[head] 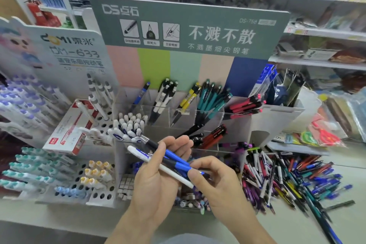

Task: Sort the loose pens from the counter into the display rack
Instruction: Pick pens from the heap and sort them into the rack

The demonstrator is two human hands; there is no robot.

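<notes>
While a bundle of pens (168,159) is clamped slantwise in left hand (158,176), their ends are pinched by right hand (210,178), with the rack (208,117) just beyond the fingertips.

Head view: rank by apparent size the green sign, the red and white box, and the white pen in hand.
1. Green sign, by far the largest.
2. Red and white box.
3. White pen, though it sits nearer the camera, so its true size is unsure.

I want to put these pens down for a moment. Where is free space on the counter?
Bare counter shows along the front edge, left of the left hand, below the white peg racks. Right of the right hand, the loose pen pile crowds the counter; only a strip near the front edge is bare.
</notes>
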